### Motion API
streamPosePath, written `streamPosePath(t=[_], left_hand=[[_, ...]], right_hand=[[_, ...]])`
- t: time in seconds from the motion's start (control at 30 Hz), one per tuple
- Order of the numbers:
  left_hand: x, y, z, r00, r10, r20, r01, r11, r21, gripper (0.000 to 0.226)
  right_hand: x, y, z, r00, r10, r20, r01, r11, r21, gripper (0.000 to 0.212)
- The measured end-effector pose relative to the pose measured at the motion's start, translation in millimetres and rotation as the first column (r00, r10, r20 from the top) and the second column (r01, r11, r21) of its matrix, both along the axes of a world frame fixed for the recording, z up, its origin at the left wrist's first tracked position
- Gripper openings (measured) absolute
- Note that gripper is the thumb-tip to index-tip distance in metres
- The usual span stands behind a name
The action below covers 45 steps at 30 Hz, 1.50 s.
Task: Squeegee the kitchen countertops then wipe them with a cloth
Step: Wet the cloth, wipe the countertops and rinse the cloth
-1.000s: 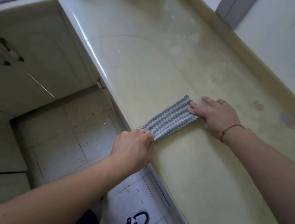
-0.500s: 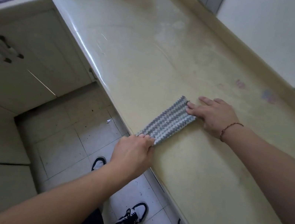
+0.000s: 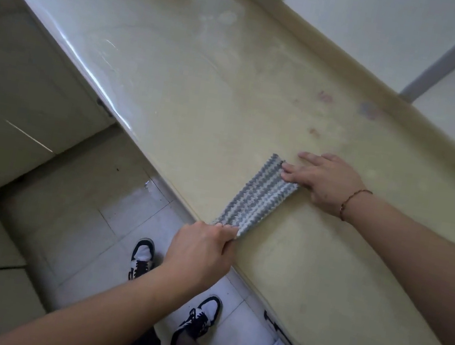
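We stand at a long pale desk (image 3: 210, 85) whose glossy top shows faint streaks and a few small pinkish marks toward the back wall; no squeegee is in sight, so we judge the wiping stage under way, with most of the top left to cover. Tiled floor and cabinet doors lie below. The striped grey cloth (image 3: 258, 195) is stretched flat from the front edge inward. Our left hand (image 3: 200, 255) pinches its near end with curled fingers; our right hand (image 3: 324, 182) presses the far end, fingers flat.
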<state>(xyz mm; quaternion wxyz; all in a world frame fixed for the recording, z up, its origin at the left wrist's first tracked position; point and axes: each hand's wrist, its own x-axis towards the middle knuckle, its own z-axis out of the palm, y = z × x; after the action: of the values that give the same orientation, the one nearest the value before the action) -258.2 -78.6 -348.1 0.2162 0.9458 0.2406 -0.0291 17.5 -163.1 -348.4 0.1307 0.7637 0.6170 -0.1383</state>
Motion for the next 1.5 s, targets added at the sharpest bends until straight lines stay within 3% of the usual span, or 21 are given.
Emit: streamPosePath(t=[0.33,0.43,0.5,0.6,0.73,0.87,1.13,1.27,1.37,1.43,1.5], left_hand=[[2.5,-56.2,-0.3,0.962,-0.201,0.185,0.209,0.977,-0.027,0.023],[7.7,-64.2,-4.7,0.953,-0.227,0.198,0.236,0.972,-0.019,0.025],[10.1,-70.1,-5.7,0.94,-0.26,0.22,0.272,0.962,-0.025,0.024],[10.1,-83.2,-12.6,0.913,-0.325,0.246,0.342,0.939,-0.028,0.019],[8.8,-91.9,-21.4,0.892,-0.39,0.229,0.41,0.911,-0.044,0.021],[7.5,-92.3,-23.8,0.877,-0.417,0.24,0.439,0.898,-0.045,0.024],[14.5,-90.4,-26.7,0.858,-0.475,0.194,0.484,0.875,0.002,0.02],[19.6,-79.1,-26.8,0.866,-0.405,0.295,0.437,0.898,-0.051,0.02],[25.0,-68.5,-12.9,0.952,-0.194,0.236,0.263,0.912,-0.313,0.019],[29.2,-62.2,-1.7,0.993,0.015,0.118,0.049,0.848,-0.528,0.013],[34.3,-58.2,8.1,0.98,0.197,0.031,-0.12,0.709,-0.695,0.007]], right_hand=[[13.6,-62.7,-13.3,0.991,0.13,0.037,-0.134,0.971,0.199,0.062],[13.4,-79.5,-10.0,0.983,0.177,0.052,-0.184,0.933,0.308,0.045],[12.7,-95.2,-8.4,0.981,0.19,0.047,-0.194,0.913,0.359,0.047],[12.7,-122.3,-11.3,0.978,0.192,0.087,-0.21,0.916,0.341,0.047],[0.6,-150.7,-11.7,0.991,0.132,0.034,-0.136,0.943,0.303,0.05],[-16.8,-156.3,-12.8,0.999,-0.003,-0.05,0.024,0.908,0.417,0.038],[-29.2,-147.3,-26.0,0.99,-0.073,0.117,0.005,0.866,0.5,0.02],[-36.5,-150.6,-24.7,0.98,-0.054,0.19,-0.048,0.867,0.497,0.009],[-47.5,-158.7,-14.5,0.98,-0.175,0.099,0.107,0.87,0.481,0.012],[-63.8,-162.5,-6.2,0.953,-0.301,0.01,0.272,0.873,0.405,0.012],[-80.8,-164.7,1.8,0.874,-0.481,-0.065,0.482,0.848,0.221,0.026]])
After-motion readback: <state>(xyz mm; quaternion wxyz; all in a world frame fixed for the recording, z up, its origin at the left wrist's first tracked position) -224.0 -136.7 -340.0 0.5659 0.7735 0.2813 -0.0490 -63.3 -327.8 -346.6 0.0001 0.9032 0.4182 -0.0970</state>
